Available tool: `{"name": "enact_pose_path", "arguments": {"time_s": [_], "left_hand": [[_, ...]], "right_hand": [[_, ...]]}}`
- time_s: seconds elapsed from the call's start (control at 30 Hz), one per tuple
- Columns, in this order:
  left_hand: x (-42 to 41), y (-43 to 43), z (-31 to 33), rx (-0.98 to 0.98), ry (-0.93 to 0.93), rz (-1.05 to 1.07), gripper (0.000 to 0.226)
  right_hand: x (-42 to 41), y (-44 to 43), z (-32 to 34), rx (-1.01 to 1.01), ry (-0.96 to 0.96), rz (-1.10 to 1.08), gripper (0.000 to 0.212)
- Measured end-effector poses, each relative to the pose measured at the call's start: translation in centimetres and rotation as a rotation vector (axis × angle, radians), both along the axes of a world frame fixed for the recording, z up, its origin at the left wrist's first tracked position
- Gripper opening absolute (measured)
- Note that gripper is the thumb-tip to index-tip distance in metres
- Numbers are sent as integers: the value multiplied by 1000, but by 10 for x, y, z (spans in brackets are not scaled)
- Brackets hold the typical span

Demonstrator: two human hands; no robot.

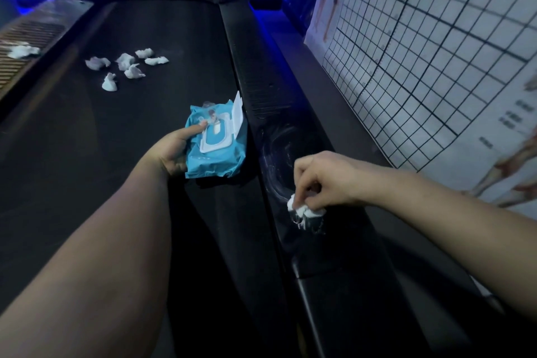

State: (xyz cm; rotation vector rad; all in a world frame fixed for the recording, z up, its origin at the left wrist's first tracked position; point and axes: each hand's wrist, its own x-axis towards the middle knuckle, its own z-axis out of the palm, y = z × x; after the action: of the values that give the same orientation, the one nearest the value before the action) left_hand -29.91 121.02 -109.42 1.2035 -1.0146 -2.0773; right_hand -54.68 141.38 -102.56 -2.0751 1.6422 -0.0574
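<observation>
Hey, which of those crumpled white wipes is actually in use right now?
The wipe pinched in the right hand, on the right side rail. The other wipes lie loose, untouched, on the belt and the left rail.

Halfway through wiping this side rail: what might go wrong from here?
1. The crumpled wipe under the right hand is balled up, so it may only smear the streaks on the side rail.
2. The pack in the left hand has its lid open; its wipes may dry out.
3. Several used wipes lie on the belt and may be left there.
</observation>
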Motion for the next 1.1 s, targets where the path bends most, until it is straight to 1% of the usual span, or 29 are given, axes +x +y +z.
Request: {"name": "enact_pose_path", "arguments": {"time_s": [0.13, 0.2, 0.27, 0.33, 0.37, 0.5, 0.57, 0.63, 0.7, 0.77, 0.83, 0.9, 1.03, 1.1], "left_hand": [[0, 0, 1, 12, 1, 1, 30], [-1, 0, 0, 16, 5, -1, 40], [-2, 1, 1, 22, 22, -21, 50], [-1, 2, 3, 28, 36, -26, 51], [-1, 3, 3, 29, 35, -30, 51], [-1, 3, 2, 25, 24, -32, 51], [-1, 3, 3, 27, 23, -27, 47], [0, 3, 4, 30, 28, -33, 38], [0, 3, 4, 29, 29, -37, 33], [0, 3, 4, 25, 21, -33, 40], [-1, 3, 4, 34, 16, -28, 47], [-1, 4, 5, 34, 19, -31, 49], [-1, 7, 8, 35, 18, -23, 42], [-1, 6, 8, 33, 10, -28, 43]], "right_hand": [[-10, -3, -5, -146, 18, -48, 22], [-13, -2, 0, -221, -27, -121, 22], [-16, -4, 11, -278, -121, -202, 28], [-17, -4, 21, -230, -233, -246, 32], [-17, -5, 24, -194, -247, -241, 29], [-11, -4, 22, -91, -176, -185, 16], [-12, -4, 23, 10, -130, -161, 15], [-18, -3, 26, 112, -36, -127, 17], [-26, -4, 30, 154, 60, -114, 18], [-33, -4, 34, 191, 120, -116, 20], [-32, -3, 37, 209, 140, -118, 27], [-27, -1, 37, 197, 115, -91, 30], [-17, -1, 32, 221, 1, -53, 19], [-14, -2, 32, 252, -50, -48, 17]]}}
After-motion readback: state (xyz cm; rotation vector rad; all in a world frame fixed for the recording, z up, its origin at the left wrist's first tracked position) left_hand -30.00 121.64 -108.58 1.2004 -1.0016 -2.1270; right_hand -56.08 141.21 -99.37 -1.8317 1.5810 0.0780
